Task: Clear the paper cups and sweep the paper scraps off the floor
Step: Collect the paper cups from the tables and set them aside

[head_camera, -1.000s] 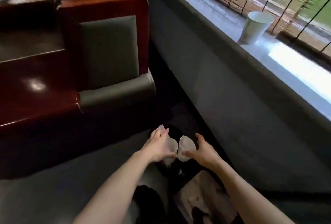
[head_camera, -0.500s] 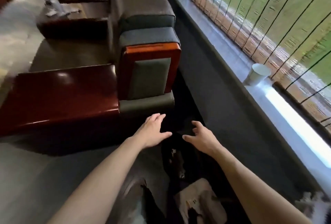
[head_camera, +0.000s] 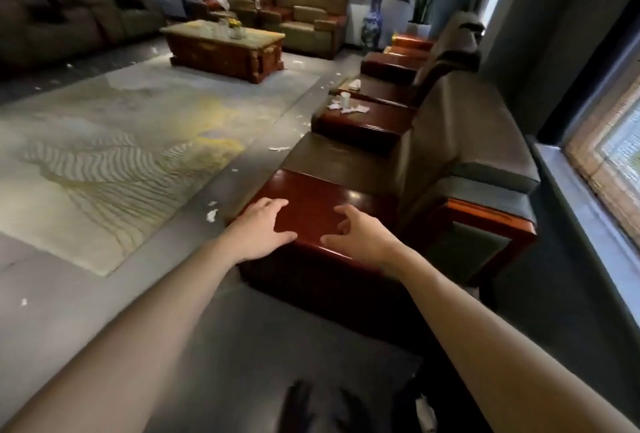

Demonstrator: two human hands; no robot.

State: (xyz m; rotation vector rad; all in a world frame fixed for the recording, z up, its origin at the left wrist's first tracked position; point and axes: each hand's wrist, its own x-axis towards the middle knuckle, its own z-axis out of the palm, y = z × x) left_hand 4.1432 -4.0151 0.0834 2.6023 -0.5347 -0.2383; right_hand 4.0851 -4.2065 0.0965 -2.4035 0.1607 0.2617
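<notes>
My left hand (head_camera: 259, 228) and my right hand (head_camera: 360, 235) reach out side by side over the near red-brown side table (head_camera: 311, 190), both empty with fingers loosely spread. A white paper cup (head_camera: 344, 98) stands among crumpled paper (head_camera: 355, 108) on the second side table (head_camera: 360, 124) farther along the row. White paper scraps (head_camera: 212, 215) lie on the grey floor left of the near table, with more scraps (head_camera: 278, 148) farther on.
A row of grey-green armchairs (head_camera: 460, 141) runs along the right by the window sill (head_camera: 588, 210). A large pale rug (head_camera: 131, 141) covers the floor at left. A wooden coffee table (head_camera: 225, 48) and sofas stand at the back. A dark bag (head_camera: 311, 412) sits at the bottom.
Both hands let go of the cups they held over the dark bag and now hang empty. The view lifted from the floor corner to the whole room.
</notes>
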